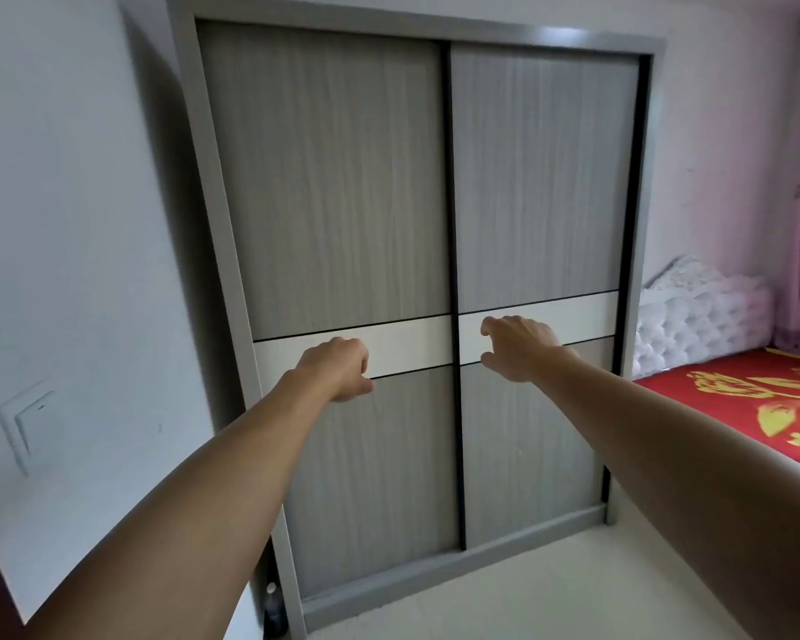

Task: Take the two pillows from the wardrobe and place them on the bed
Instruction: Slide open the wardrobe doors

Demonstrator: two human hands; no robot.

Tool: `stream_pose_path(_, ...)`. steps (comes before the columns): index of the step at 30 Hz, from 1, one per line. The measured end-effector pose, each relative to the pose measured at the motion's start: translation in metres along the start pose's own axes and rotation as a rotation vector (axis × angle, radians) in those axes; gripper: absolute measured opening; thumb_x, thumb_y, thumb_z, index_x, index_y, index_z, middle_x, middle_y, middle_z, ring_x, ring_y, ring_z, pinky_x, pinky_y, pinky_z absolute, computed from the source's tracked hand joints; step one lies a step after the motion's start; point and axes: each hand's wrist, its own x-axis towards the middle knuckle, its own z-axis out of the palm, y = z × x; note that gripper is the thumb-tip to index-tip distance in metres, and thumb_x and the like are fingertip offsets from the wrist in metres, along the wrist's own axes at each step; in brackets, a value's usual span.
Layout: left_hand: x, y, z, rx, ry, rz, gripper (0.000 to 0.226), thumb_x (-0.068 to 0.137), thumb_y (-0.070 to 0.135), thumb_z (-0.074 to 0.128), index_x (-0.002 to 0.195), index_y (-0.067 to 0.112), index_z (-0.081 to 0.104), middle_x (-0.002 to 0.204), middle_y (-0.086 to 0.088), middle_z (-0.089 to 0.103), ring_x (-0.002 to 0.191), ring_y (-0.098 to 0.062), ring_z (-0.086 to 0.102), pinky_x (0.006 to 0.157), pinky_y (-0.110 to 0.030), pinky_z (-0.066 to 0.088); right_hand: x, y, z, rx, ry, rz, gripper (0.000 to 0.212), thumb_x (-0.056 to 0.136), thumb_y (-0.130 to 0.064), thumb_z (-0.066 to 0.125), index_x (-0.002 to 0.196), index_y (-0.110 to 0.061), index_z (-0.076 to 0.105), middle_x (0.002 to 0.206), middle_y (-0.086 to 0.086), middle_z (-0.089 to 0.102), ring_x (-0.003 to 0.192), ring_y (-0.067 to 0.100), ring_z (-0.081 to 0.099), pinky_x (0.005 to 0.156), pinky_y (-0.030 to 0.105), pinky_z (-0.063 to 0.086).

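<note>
Head view: both arms reach to the closed wardrobe (342, 200). Left hand (338, 369), fingers curled, empty, against its white band left of the centre seam; right hand (518, 346), loosely open, empty, just right of it. No pillows visible. Bed (730, 408) right of the wardrobe.

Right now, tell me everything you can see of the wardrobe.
The wardrobe is tall, with a grey frame and two sliding doors of grey wood-grain panels, each crossed by a white band at mid-height. Dark strips edge the doors. Both doors are shut, so nothing inside shows. It stands on the pale floor between the white wall and the bed. The left hand and right hand reach toward the white band; contact is unclear.
</note>
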Motion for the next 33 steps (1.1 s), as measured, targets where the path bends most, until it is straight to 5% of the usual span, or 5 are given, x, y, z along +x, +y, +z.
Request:
stream_pose_path(14, 0.059, -0.005, 0.052, -0.028, -0.066, -0.006, 0.021, 0.078, 0.031, 0.063, 0.096, 0.019, 0.063, 0.103, -0.004, 0.061, 0.083, -0.024, 0.055, 0.07, -0.029, 0.04, 0.054, 0.015, 0.064, -0.01, -0.067, -0.01, 0.037, 0.087, -0.023, 0.054, 0.123, -0.015, 0.051, 0.116, 0.008, 0.062, 0.104, 0.032, 0.059, 0.08, 0.038, 0.043)
stream_pose_path(33, 0.298, 0.024, 0.162, -0.117, -0.143, -0.078, 0.024, 0.081, 0.034, 0.062, 0.1, 0.019, 0.063, 0.106, -0.006, 0.063, 0.096, -0.027, 0.059, 0.076, -0.031, 0.044, 0.285, 0.124, 0.225, 0.086, -0.144, -0.041, 0.042, 0.087, -0.027, 0.053, 0.127, -0.018, 0.049, 0.119, 0.008, 0.062, 0.104, 0.03, 0.059, 0.075, 0.034, 0.041)
